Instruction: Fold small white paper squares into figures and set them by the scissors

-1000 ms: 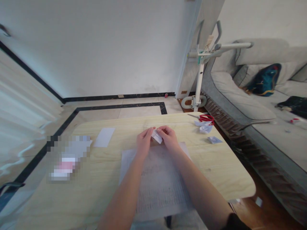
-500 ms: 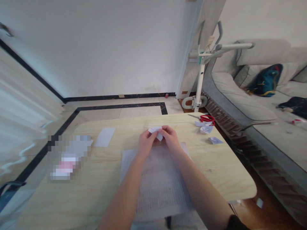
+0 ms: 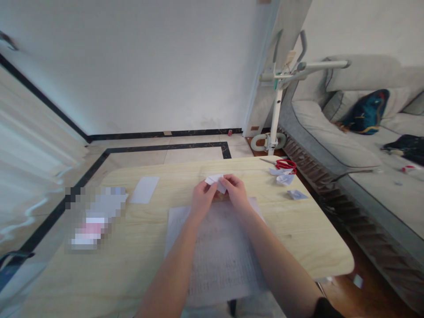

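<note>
- At the far left, a pale curtain (image 3: 29,132) hung in folds beside the desk (image 3: 145,251).
- On the desk's left part lay something blurred into blocks (image 3: 96,216), white and pink; I could not tell what it was.
- Just right of that blur, a blank white sheet (image 3: 145,190) lay flat on the wood.
- My left hand (image 3: 202,196) was drawn in narrow, thumb and fingers pinching the left part of a small folded paper (image 3: 213,179).
- That folded paper was between my two hands, near the desk's far edge, with one white flap spread at the top and another part slanting down toward my right fingers.
- Below my hands and partly under my forearms, a large sheet with faint print (image 3: 225,251) lay on the desk, reaching its near edge.
- My right hand (image 3: 236,191) was narrow too, gripping the folded paper's right side between thumb and fingers.
- Beyond the desk's far right corner stood a white metal frame (image 3: 275,112) with grey handles.
- Near that corner lay red-handled scissors (image 3: 279,164), with crumpled white scraps (image 3: 285,179) just beside them.
- Nearer me, a small folded piece (image 3: 297,194) lay apart.
- At the far right, a dark blue bag (image 3: 369,110) rested on a grey sofa (image 3: 324,128).
</note>
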`<act>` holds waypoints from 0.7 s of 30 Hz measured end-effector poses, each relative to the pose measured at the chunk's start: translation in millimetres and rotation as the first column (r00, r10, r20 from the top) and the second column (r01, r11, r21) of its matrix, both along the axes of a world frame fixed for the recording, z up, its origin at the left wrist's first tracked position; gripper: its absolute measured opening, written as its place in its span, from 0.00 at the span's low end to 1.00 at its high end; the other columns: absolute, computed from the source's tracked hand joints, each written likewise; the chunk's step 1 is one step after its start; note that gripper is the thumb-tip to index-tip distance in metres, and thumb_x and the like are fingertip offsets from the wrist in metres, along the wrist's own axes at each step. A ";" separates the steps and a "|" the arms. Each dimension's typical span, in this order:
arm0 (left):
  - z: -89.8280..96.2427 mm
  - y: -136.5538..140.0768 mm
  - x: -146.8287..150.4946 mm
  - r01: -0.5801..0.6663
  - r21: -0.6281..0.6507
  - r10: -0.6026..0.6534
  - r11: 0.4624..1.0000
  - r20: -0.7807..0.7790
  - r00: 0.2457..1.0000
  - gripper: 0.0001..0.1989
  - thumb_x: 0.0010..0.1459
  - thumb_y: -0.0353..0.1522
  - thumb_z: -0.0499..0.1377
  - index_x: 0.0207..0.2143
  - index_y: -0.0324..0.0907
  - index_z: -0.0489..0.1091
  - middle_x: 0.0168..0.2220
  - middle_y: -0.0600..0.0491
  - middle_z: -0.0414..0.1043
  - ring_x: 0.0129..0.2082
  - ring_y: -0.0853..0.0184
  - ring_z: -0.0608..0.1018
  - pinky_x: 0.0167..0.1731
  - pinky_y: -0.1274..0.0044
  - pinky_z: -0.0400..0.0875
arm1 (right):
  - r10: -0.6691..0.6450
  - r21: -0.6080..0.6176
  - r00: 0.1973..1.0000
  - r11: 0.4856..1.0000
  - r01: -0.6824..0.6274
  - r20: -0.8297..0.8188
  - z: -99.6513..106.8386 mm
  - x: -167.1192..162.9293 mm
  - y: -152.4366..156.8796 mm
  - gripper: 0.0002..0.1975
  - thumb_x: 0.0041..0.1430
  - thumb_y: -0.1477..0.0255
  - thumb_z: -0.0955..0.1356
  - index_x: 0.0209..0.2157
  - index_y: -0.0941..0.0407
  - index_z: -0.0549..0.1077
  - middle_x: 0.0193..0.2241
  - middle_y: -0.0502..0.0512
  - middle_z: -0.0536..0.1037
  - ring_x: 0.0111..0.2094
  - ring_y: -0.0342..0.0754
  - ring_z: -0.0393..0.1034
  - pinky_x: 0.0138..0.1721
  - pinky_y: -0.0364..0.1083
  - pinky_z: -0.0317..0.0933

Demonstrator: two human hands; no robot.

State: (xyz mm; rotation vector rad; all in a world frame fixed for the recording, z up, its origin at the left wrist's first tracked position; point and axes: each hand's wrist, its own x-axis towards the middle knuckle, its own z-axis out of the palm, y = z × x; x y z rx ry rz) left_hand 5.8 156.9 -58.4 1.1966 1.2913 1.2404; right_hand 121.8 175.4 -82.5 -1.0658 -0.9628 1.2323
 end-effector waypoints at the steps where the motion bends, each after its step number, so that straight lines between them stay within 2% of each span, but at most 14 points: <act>1: -0.1 0.4 -0.5 -0.015 -0.004 0.015 1.000 -0.008 1.000 0.11 0.50 0.37 0.60 0.28 0.37 0.74 0.22 0.53 0.72 0.22 0.68 0.73 0.23 0.79 0.66 | 0.007 -0.004 1.000 1.000 -0.008 -0.005 -0.3 -0.2 -0.1 0.11 0.46 0.62 0.71 0.25 0.55 0.72 0.19 0.48 0.70 0.21 0.42 0.62 0.22 0.42 0.55; 6: -1.9 2.3 -3.7 -0.151 0.032 0.151 0.988 -0.021 0.988 0.16 0.52 0.40 0.59 0.17 0.40 0.66 0.15 0.56 0.64 0.16 0.72 0.67 0.20 0.79 0.61 | 0.120 0.021 0.986 0.992 -0.123 0.115 -1.6 -2.2 -3.5 0.14 0.49 0.58 0.70 0.24 0.55 0.69 0.17 0.46 0.68 0.18 0.41 0.59 0.20 0.42 0.52; 11: -6.0 3.0 -3.4 -0.136 0.007 0.136 0.991 0.004 0.991 0.19 0.52 0.42 0.58 0.16 0.40 0.64 0.15 0.55 0.64 0.16 0.72 0.67 0.20 0.79 0.60 | 0.080 0.067 0.968 0.993 -0.098 0.239 -0.9 -1.5 -5.0 0.17 0.51 0.57 0.69 0.20 0.55 0.66 0.16 0.47 0.66 0.18 0.41 0.58 0.21 0.42 0.52; 16: -8.1 4.6 -3.5 -0.137 -0.008 0.137 0.991 0.034 0.990 0.15 0.51 0.41 0.58 0.20 0.40 0.65 0.16 0.57 0.64 0.17 0.73 0.67 0.18 0.80 0.60 | 0.078 0.035 0.983 0.996 -0.085 0.167 -2.6 -0.7 -2.3 0.16 0.51 0.58 0.69 0.20 0.55 0.67 0.16 0.47 0.68 0.18 0.41 0.59 0.21 0.42 0.52; 21: -6.3 4.1 -3.4 -0.136 0.011 0.136 0.991 0.012 0.991 0.16 0.53 0.41 0.57 0.19 0.40 0.65 0.16 0.56 0.64 0.16 0.73 0.67 0.18 0.80 0.61 | 0.070 0.028 0.988 0.997 -0.074 0.138 -3.9 -1.6 -1.8 0.16 0.50 0.58 0.69 0.21 0.55 0.67 0.17 0.47 0.68 0.18 0.41 0.59 0.21 0.42 0.52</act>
